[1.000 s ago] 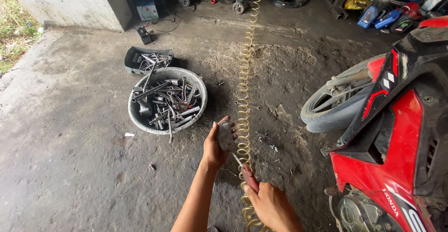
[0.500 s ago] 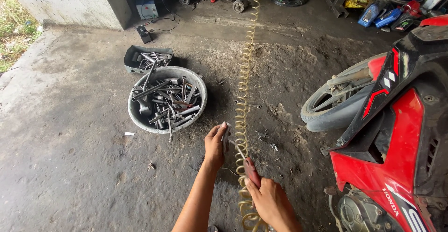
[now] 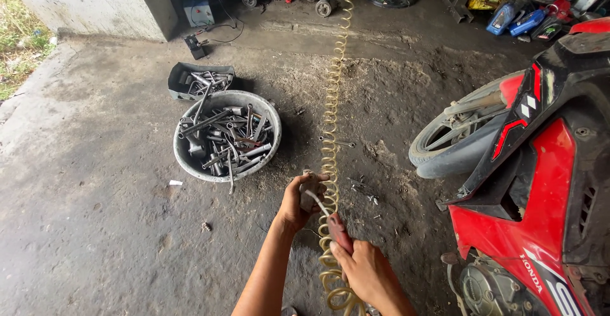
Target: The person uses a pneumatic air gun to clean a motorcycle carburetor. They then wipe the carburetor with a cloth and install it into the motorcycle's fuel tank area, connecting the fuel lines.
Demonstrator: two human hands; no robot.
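Your left hand (image 3: 298, 200) has its fingers closed around a small grey metal part, while your right hand (image 3: 363, 273) grips a red-handled tool (image 3: 338, 231), both beside the yellow coiled air hose (image 3: 332, 125) on the concrete floor (image 3: 95, 227).

Part in left hand (image 3: 298, 200) hidden, maybe metal; scooter (image 3: 540, 182) cropped.
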